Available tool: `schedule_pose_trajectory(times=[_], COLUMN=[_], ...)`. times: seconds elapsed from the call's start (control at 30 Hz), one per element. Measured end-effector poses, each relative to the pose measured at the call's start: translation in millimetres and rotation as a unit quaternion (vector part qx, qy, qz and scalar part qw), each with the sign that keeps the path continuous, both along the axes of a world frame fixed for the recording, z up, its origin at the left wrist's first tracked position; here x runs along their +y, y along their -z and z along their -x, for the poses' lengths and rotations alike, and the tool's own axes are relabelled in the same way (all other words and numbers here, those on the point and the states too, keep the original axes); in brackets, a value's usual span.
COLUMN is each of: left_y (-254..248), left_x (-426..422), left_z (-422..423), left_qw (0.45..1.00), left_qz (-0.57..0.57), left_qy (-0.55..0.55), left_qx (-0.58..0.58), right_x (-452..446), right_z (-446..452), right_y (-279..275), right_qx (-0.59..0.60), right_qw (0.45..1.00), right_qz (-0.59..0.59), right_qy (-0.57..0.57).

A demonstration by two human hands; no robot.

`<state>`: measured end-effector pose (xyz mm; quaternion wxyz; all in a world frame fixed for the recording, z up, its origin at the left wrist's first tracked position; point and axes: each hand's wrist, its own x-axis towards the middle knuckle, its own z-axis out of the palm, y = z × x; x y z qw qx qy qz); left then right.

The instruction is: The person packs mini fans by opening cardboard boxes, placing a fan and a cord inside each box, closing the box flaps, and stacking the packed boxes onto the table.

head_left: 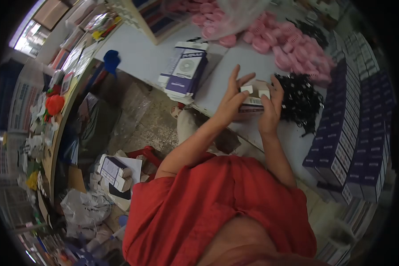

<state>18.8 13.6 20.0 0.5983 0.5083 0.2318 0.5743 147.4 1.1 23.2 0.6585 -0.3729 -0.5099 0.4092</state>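
A small white and purple cardboard box [252, 107] is between my two hands over the near edge of the table, its end flaps standing up. My left hand [229, 98] grips its left side, thumb at a white flap and some fingers stretched away from the box. On the other side my right hand [271, 105] holds it, with the thumb by the right flap. What lies inside the box cannot be made out. To the left, flat purple and white cartons [187, 66] lie stacked. A heap of black cables or straps [301, 99] is just right of my right hand.
Pink rounded plastic items [270, 37] are piled at the back, partly under a clear plastic bag [235, 17]. Rows of purple boxes [337, 128] stand along the right. A cluttered shelf [53, 146] runs down the left. Cartons [115, 173] sit low beside a red stool [148, 155].
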Motion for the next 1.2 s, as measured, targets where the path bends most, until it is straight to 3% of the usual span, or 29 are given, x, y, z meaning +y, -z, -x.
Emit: schedule_pose_trajectory(times=[0.1, 0.13, 0.17, 0.27, 0.37, 0.43, 0.5, 0.67, 0.77, 0.83, 0.87, 0.9, 0.93, 1.0, 1.03, 1.07, 1.1, 1.13, 1.17, 1.2], left_y=[-5, -6, -6, -2, -1, -5, -12, -6, -20, -22, -22, -21, -18, -5, 1, 7, 11, 13, 16, 6], left_x=[-3, -2, -1, 2, 1, -6, -10, -5, -5, -4, -4, -3, -1, 2, 3, 4, 7, 11, 11, 6], left_z=[-2, 0, 0, 3, 15, 21, 25, 30, 35, 35, 32, 29, 26, 23, 25, 28, 31, 35, 40, 42], left_qw=[0.999, 0.998, 0.996, 0.997, 0.994, 0.991, 0.97, 0.935, 0.931, 0.933, 0.913, 0.881, 0.881, 0.81, 0.81, 0.906, 0.964, 0.983, 0.983, 0.989], left_qz=[-0.008, 0.001, 0.009, -0.001, -0.02, -0.034, -0.001, -0.003, -0.049, -0.083, -0.164, -0.243, -0.245, -0.306, -0.309, -0.173, -0.03, -0.006, -0.009, 0.075], left_qy=[0.0, 0.008, 0.013, 0.032, 0.072, 0.088, 0.093, 0.072, 0.032, -0.006, -0.078, -0.148, -0.148, -0.199, -0.198, -0.185, -0.163, -0.156, -0.156, -0.131], left_qx=[0.043, 0.064, 0.087, 0.077, 0.081, 0.098, 0.225, 0.346, 0.36, 0.35, 0.366, 0.378, 0.376, 0.459, 0.457, 0.339, 0.207, 0.099, 0.096, 0.009], right_x=[1, 2, 3, 10, 18, 20, 26, 30, 30, 30, 28, 25, 24, 32, 35, 38, 41, 44, 47, 49], right_z=[-9, -13, -18, -27, -41, -51, -54, -59, -68, -69, -67, -64, -60, -53, -52, -53, -54, -55, -56, -57], right_y=[-3, -3, 0, 3, -18, -37, -32, -41, -45, -42, -40, -37, -32, -10, -3, -1, -1, -4, -8, -18], right_qx=[-0.023, 0.029, 0.028, 0.043, -0.013, -0.118, -0.156, -0.267, -0.193, -0.084, -0.085, 0.011, 0.108, 0.09, 0.072, 0.071, 0.067, 0.063, 0.061, -0.022], right_qw=[0.998, 0.992, 0.992, 0.986, 0.977, 0.941, 0.939, 0.927, 0.938, 0.971, 0.971, 0.967, 0.952, 0.953, 0.952, 0.954, 0.949, 0.943, 0.944, 0.917], right_qz=[0.014, 0.059, 0.06, 0.048, 0.092, 0.175, 0.168, 0.109, 0.125, 0.114, 0.111, 0.155, 0.198, 0.198, 0.203, 0.2, 0.186, 0.172, 0.169, 0.19], right_qy=[-0.049, -0.112, -0.104, -0.152, -0.191, -0.263, -0.256, -0.239, -0.259, -0.194, -0.193, -0.203, -0.209, -0.212, -0.216, -0.214, -0.246, -0.278, -0.277, -0.351])
